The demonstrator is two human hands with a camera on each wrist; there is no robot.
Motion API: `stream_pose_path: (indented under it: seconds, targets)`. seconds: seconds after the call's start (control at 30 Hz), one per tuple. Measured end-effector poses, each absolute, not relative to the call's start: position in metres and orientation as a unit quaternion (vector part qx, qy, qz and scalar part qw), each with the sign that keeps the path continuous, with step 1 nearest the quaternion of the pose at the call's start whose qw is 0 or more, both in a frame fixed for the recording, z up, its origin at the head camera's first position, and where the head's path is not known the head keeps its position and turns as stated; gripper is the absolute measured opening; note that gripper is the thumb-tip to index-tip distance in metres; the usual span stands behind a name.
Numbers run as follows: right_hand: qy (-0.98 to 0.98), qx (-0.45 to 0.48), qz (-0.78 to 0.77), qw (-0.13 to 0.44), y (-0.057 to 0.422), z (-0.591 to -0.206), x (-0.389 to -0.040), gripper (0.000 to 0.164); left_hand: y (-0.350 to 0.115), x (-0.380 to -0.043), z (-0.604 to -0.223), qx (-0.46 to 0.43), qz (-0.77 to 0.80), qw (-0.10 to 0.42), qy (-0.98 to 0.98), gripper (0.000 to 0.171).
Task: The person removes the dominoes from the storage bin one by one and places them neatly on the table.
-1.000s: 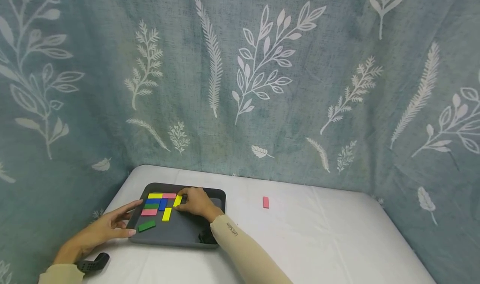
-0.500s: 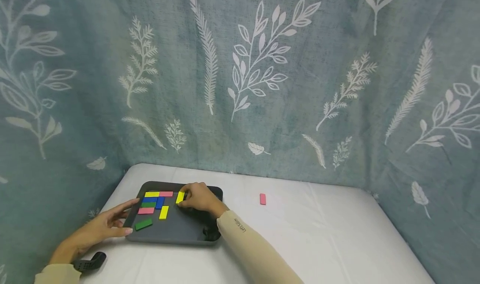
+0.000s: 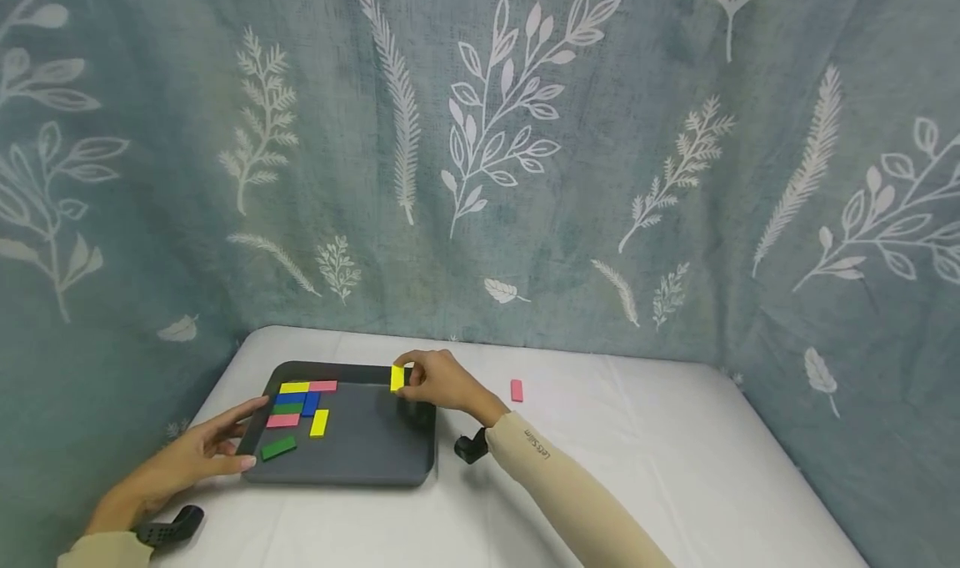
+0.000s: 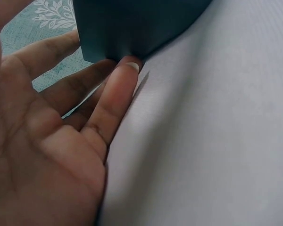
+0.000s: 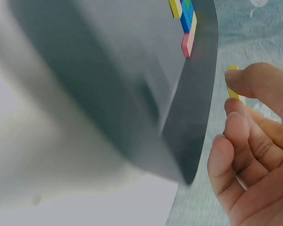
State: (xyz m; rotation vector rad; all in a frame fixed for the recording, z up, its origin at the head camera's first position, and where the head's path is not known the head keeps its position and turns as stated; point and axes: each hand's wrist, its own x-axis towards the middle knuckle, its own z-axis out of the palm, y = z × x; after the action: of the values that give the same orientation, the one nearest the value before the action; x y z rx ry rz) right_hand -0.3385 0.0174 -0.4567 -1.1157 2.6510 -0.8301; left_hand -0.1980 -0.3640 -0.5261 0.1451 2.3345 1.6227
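Observation:
My right hand (image 3: 444, 381) pinches a small yellow block (image 3: 397, 379) between thumb and fingers, near the back right corner of the dark grey tray (image 3: 360, 447). In the right wrist view the yellow block (image 5: 233, 89) shows partly behind the thumb. My left hand (image 3: 198, 454) rests against the tray's left side, its thumb and fingers spread and touching the wall. In the tray's back left lie several flat blocks fitted together, among them a pink block (image 3: 323, 386) and a blue block (image 3: 311, 404). Another yellow block (image 3: 319, 424) and a green block (image 3: 279, 448) lie apart from these.
A lone pink block (image 3: 517, 390) lies on the white tablecloth (image 3: 600, 468) right of the tray. Behind the table hangs a blue-green curtain (image 3: 435, 301) with white leaf prints. Each wrist wears a black strap-on device.
My right hand has lifted the yellow block away from the other blocks and carried it right, toward the tray's back right corner. The left hand keeps its place on the tray.

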Motion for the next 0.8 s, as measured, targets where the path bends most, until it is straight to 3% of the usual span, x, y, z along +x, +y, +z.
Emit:
stream_pose_path:
  seconds: [0.8]
  targets:
    - [0.900,-0.326,-0.290,0.013,0.152,-0.469,-0.346,0.041,-0.365,-0.195,-0.525,0.034,0.581,0.174,0.794,0.087]
